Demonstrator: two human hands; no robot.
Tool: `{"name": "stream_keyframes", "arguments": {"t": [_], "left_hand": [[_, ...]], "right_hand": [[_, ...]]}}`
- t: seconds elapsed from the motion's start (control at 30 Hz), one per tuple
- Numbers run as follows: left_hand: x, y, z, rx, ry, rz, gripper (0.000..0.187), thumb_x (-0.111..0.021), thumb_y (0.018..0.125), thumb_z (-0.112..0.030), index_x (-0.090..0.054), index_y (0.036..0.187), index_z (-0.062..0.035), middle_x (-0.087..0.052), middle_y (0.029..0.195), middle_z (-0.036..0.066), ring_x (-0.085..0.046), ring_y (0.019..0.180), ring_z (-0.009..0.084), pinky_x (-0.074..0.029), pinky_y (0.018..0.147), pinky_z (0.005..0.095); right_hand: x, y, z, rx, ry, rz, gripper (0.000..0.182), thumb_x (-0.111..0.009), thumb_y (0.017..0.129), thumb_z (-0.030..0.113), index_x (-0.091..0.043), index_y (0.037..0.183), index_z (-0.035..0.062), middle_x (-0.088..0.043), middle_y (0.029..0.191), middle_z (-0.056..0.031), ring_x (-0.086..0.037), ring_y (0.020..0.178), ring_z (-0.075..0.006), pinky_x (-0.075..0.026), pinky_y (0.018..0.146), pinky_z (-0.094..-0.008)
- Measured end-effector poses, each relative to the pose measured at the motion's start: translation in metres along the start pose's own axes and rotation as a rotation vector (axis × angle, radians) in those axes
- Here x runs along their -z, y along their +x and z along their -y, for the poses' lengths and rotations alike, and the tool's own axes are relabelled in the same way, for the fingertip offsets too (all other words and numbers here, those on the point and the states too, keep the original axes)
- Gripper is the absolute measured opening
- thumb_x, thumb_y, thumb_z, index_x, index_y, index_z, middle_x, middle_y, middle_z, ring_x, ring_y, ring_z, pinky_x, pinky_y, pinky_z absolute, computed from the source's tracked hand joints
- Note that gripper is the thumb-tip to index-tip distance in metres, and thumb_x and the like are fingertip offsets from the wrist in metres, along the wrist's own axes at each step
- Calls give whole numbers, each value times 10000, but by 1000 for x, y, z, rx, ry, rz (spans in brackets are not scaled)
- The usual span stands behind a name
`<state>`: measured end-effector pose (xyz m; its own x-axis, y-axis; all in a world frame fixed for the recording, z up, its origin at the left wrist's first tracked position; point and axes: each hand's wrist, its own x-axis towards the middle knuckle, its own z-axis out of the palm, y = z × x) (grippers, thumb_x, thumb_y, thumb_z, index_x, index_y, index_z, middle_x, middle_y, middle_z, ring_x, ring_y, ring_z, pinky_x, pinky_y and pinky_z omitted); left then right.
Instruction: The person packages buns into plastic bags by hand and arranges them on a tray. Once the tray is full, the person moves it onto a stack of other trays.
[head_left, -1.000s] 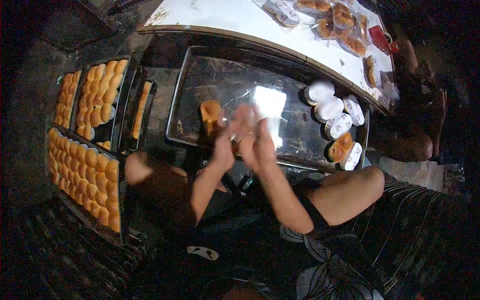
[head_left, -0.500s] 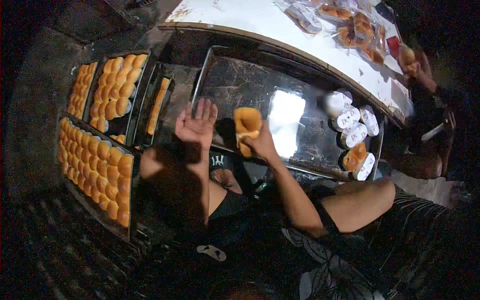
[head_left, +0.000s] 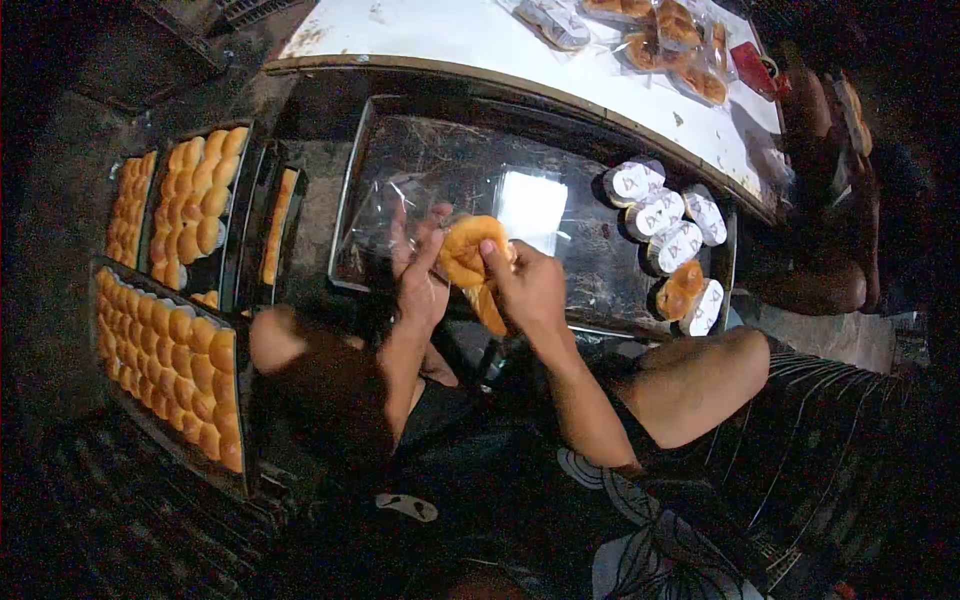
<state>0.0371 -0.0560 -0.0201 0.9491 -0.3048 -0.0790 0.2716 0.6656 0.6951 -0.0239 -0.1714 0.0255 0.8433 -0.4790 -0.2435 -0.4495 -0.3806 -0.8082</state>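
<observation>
My right hand [head_left: 530, 285] grips a golden bread piece [head_left: 472, 250], with the thumb pressed on its top. Another part of the bread hangs below the fingers. My left hand [head_left: 418, 265] is just left of the bread, inside or behind a clear plastic bag [head_left: 385, 215], its fingers around the bag's near side. Both hands are over the near edge of a large dark tray [head_left: 440, 150]. A stack of clear, shiny plastic [head_left: 530, 210] lies in the tray beyond my right hand.
Packed breads with white labels [head_left: 672, 248] stand at the tray's right end. Bread trays [head_left: 170, 370] are on the left. A white table [head_left: 430, 35] behind holds bagged breads [head_left: 680, 45]. Another person's arm [head_left: 810, 110] is at the far right.
My left hand, bare and spread before, now has the clear bag at it. My right hand has brought the bread close to my left hand. The whole view has shifted slightly.
</observation>
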Motion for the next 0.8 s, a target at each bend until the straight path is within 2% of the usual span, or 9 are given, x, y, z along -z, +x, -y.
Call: {"name": "stream_keyframes", "arguments": {"t": [0.1, 0.3, 0.37, 0.4, 0.53, 0.6, 0.63, 0.7, 0.8], "left_hand": [[2, 3, -10, 10, -175, 212, 658, -531, 769, -92, -142, 1291, -191, -400, 1156, 187, -458, 1011, 343, -431, 818, 462], [-5, -5, -1, 72, -62, 73, 778, -512, 753, 17, -25, 1311, -222, -416, 1130, 185, -498, 970, 337, -450, 806, 423], [-9, -5, -4, 18, -68, 115, 791, -529, 744, 11, -26, 1311, -216, -427, 1114, 181, -500, 972, 331, -455, 798, 408], [-10, -5, -5, 23, -27, 99, 809, -548, 736, 3, -23, 1312, -214, -432, 1103, 176, -503, 961, 332, -464, 777, 409], [-3, -3, -4, 47, -89, 77, 761, -525, 750, -7, -43, 1315, -175, -436, 1100, 178, -508, 949, 309, -457, 784, 385], [20, 3, -2, 491, -558, 152, 676, -510, 781, -84, -88, 1305, -148, -425, 1147, 193, -471, 1006, 313, -400, 861, 398], [14, 1, -2, 480, -558, 164, 676, -510, 781, -84, -88, 1305, -148, -425, 1147, 193, -471, 1006, 313, -400, 861, 398], [-8, -13, 7, 60, 50, 5, 696, -540, 762, -108, -97, 1299, -114, -428, 1137, 197, -467, 1012, 291, -378, 883, 376], [-13, -11, 11, -104, 166, 72, 729, -558, 740, -118, -90, 1299, -128, -419, 1137, 212, -473, 1005, 304, -393, 868, 376]], "right_hand": [[-9, -20, -8, 43, -7, 214, 480, -492, 753, 492, -590, 714, 24, -561, 598, -182, -558, 592, -356, -430, 540, -424], [-9, -9, -17, 23, -15, 77, 436, -475, 788, 433, -570, 799, 8, -563, 646, -206, -574, 646, -345, -443, 599, -387], [-11, -12, -11, 129, 382, 64, 434, -465, 798, 427, -554, 822, 3, -576, 702, -195, -577, 701, -335, -442, 626, -380], [-7, -16, -10, 77, 395, 192, 443, -461, 799, 434, -546, 867, 4, -586, 759, -187, -575, 755, -329, -441, 654, -373], [-11, -15, -2, -7, 245, 243, 440, -471, 789, 441, -581, 875, 23, -599, 751, -174, -584, 727, -326, -450, 645, -375], [-13, -16, -10, 13, 176, 253, 435, -483, 779, 443, -592, 867, 31, -598, 742, -175, -585, 715, -325, -451, 635, -377], [-11, -12, -13, 25, 99, 254, 430, -494, 769, 445, -602, 859, 39, -598, 732, -175, -586, 703, -323, -453, 626, -378], [-5, 0, -9, -46, 111, 97, 384, -530, 750, 405, -610, 813, 35, -589, 698, -182, -588, 690, -317, -457, 602, -380], [-5, 1, 5, 7, 189, -29, 416, -556, 740, 394, -558, 911, 15, -590, 741, -193, -587, 711, -326, -457, 608, -387]]}}
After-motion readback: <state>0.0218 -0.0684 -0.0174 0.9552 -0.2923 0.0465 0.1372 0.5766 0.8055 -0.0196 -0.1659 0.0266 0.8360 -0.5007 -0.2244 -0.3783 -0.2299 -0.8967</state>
